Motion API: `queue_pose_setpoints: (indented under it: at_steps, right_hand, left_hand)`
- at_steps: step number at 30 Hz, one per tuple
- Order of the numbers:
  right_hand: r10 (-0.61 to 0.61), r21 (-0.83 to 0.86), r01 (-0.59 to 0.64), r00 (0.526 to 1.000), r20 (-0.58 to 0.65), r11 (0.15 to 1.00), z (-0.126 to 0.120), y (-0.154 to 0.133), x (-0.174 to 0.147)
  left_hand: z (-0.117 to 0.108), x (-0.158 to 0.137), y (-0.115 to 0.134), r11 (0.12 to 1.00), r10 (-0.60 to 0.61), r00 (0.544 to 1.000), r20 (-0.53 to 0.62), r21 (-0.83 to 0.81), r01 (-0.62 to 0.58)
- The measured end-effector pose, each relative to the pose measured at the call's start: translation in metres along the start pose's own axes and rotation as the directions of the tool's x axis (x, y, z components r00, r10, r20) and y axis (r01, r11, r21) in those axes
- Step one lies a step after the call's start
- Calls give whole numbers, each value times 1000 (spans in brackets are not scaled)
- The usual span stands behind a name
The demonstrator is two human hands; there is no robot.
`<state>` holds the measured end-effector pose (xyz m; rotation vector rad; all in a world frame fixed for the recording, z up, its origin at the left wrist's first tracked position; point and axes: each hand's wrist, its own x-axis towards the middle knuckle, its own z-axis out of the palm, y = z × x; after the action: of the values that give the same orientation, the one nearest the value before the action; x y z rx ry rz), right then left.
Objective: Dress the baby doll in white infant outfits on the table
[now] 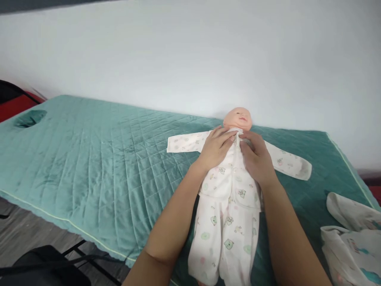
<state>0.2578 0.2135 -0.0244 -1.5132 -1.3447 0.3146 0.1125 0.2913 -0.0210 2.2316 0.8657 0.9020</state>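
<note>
A baby doll [237,119] lies on its back, dressed in a white printed baby top [220,180] and matching baby pants [226,238]. My left hand [216,146] rests over one side of the chest, its fingertips closed at the top's front edge just under the neck. Across from it, my right hand [256,154] has its thumb and fingers pinched on the other front edge near the collar. The two hands nearly meet at the neckline. Both sleeves stretch out sideways, and no doll hands show at the cuffs. Whatever fastening lies beneath my fingertips is hidden.
A teal quilted cover [119,159] is spread over the bed, with a face hole [30,118] at its far left. Folded printed baby clothes [354,250] lie at the lower right. A white wall [178,59] runs behind. A black bag-like item [44,266] sits lower left.
</note>
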Motion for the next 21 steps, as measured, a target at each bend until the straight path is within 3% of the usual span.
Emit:
queue_pose_setpoints:
  at_steps: [8,14,21]
  right_hand:
    - [-65,-103,75,993,98,992,-3,11,-3]
    - [-60,-65,64,996,60,996,-10,6,-39]
    - [-128,-35,129,991,31,991,-15,-3,-59]
  left_hand:
    - [-1,-2,2,999,13,1000,12,-50,-13]
    - [0,-11,8,994,108,993,-45,1,-108]
    - [-4,-19,12,980,96,995,-23,-170,-99]
